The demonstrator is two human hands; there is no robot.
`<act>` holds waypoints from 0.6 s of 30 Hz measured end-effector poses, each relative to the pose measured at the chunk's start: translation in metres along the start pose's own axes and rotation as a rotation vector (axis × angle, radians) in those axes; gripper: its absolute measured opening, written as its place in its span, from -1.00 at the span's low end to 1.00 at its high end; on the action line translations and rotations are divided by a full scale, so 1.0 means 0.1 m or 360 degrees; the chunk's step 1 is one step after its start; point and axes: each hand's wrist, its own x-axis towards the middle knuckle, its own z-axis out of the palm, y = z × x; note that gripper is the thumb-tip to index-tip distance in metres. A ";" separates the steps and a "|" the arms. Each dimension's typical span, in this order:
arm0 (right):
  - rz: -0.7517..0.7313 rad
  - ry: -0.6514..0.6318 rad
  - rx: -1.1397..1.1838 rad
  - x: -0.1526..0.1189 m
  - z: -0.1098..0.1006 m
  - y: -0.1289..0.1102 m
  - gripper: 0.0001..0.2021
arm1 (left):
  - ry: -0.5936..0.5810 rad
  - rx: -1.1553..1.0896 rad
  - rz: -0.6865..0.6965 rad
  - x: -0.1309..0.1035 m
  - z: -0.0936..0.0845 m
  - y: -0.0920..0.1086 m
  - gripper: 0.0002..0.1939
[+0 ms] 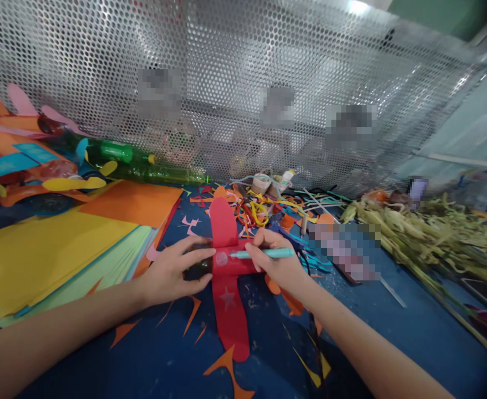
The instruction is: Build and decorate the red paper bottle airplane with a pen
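A toy plane made of a dark bottle and red paper (229, 327) lies on the blue table, its two rounded wings pointing toward and away from me. My left hand (181, 271) grips the bottle (199, 269) at its left end, fingertips against the red paper wrap. Between the fingers of my right hand (272, 257) is a light turquoise marker pen (283, 253). The pen's tip meets the wrap beside a pale round drawing (221, 259). On the near wing shows a pale star (227, 298). The plane's right end is partly behind my right hand.
Coloured paper sheets (52, 233) are stacked at left, below finished paper-and-bottle planes (39, 166) and green bottles (143, 169). Paper scraps (227, 368) litter the blue table (164, 354). Dried husks (410, 221) and a phone-like object (345, 257) lie at right. A perforated metal screen (227, 61) stands behind.
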 end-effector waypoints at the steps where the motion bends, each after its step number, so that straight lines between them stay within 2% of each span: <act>1: 0.0000 -0.0005 -0.0007 0.00 0.00 0.00 -0.77 | 0.0004 0.0005 0.0004 0.00 0.00 0.00 -0.64; 8: 0.0021 0.0053 -0.0011 -0.01 0.00 -0.02 -0.77 | 0.0009 0.0029 0.0018 0.01 -0.01 0.01 -0.63; 14: 0.0035 0.0005 -0.0017 -0.01 -0.01 0.01 -0.76 | -0.0040 -0.0024 0.0007 0.01 -0.01 0.01 -0.62; 18: 0.0034 0.0100 -0.0058 -0.01 -0.01 0.05 -0.76 | -0.0038 -0.0026 -0.0010 0.00 -0.01 0.00 -0.61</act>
